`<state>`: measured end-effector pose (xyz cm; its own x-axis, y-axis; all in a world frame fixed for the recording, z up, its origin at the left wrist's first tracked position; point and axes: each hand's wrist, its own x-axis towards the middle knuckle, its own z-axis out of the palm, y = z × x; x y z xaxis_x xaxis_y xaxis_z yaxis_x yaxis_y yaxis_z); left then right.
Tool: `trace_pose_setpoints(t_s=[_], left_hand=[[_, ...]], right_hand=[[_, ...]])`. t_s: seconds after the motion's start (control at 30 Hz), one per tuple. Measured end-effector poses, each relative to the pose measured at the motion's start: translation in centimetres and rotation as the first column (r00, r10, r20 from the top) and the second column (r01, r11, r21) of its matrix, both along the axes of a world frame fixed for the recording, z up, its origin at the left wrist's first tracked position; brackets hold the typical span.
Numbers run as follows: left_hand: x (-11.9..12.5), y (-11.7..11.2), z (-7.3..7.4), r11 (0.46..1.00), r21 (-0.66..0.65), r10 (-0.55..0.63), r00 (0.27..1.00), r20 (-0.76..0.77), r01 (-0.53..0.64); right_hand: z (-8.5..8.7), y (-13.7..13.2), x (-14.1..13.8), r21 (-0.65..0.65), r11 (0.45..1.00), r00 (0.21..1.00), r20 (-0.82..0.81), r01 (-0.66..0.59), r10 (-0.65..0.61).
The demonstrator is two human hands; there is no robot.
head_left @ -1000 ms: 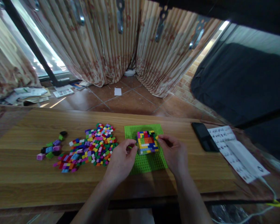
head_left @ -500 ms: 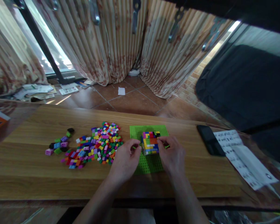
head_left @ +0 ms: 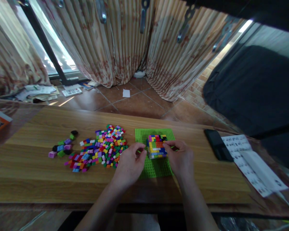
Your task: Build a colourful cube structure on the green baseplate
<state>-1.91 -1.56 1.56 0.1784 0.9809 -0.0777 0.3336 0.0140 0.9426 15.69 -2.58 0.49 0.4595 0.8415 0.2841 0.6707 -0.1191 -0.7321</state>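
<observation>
A block of stacked toy bricks (head_left: 156,148) in many colours stands on a green studded baseplate (head_left: 156,170). My left hand (head_left: 130,163) is at the block's left side, thumb and forefinger curled close together in a pinch. Whatever lies between those fingertips is too small to make out. On the opposite side, the fingertips of my right hand (head_left: 181,158) meet at the block's upper right edge, also pinched. Those fingers hide what they grip, if anything. Loose bricks (head_left: 108,146) are heaped on the table left of the baseplate.
Larger bricks (head_left: 60,148) lie apart at the far left of the wooden table (head_left: 33,179). A black phone (head_left: 218,145) rests at the right, beside a sheet of paper with writing (head_left: 238,144). Striped curtains (head_left: 125,48) hang beyond the table.
The whole view has shifted slightly. Both hands stay on either side of the brick block, with my right fingertips still at its right edge. Nothing has visibly been let go.
</observation>
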Motion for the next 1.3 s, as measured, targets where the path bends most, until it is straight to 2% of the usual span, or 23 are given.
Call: trace_pose_setpoints(t_s=[0.4, 0.6, 0.7, 0.8, 0.93, 1.03, 1.1, 1.2, 1.3], left_hand=[[0.0, -0.1, -0.2, 0.999, 0.024, -0.035, 0.998, -0.055, 0.036], [0.0, -0.1, -0.2, 0.999, 0.033, -0.022, 0.998, -0.055, 0.024], [-0.3, 0.0, 0.0, 1.0, 0.021, -0.018, 0.998, -0.053, 0.02], [-0.7, 0.2, 0.2, 1.0, 0.031, 0.003, 0.999, -0.032, -0.002], [-1.5, 0.6, 0.6, 0.996, 0.06, 0.068, 0.997, 0.026, -0.07], [-2.6, 1.0, 0.9, 0.979, 0.095, 0.174, 0.981, 0.09, -0.183], [-3.7, 1.4, 1.2, 0.951, 0.092, 0.276, 0.944, 0.18, -0.295], [-5.9, 2.0, 1.9, 0.876, 0.04, 0.434, 0.821, 0.37, -0.481], [-8.0, 2.5, 2.5, 0.801, -0.057, 0.54, 0.679, 0.497, -0.595]], right_hand=[[-0.1, 0.7, 0.4, -0.112, 0.994, 0.998, -0.055, -0.009, 0.003], [-0.4, 0.7, 0.6, -0.025, 0.998, 0.973, -0.226, -0.051, 0.044], [0.2, 0.4, 1.1, 0.082, 0.994, 0.936, -0.35, 0.072, -0.039], [1.1, 0.3, 1.7, 0.18, 0.95, 0.882, -0.447, 0.253, -0.15], [1.7, 0.2, 1.3, 0.235, 0.93, 0.881, -0.448, 0.282, -0.154], [1.4, -0.1, 0.0, 0.272, 0.937, 0.911, -0.4, 0.219, -0.097], [1.1, -0.5, -1.2, 0.301, 0.945, 0.93, -0.367, 0.129, -0.01], [0.8, -1.3, -3.4, 0.312, 0.947, 0.955, -0.251, -0.073, 0.156], [0.7, -2.2, -5.9, 0.25, 0.903, 0.925, -0.061, -0.349, 0.375]])
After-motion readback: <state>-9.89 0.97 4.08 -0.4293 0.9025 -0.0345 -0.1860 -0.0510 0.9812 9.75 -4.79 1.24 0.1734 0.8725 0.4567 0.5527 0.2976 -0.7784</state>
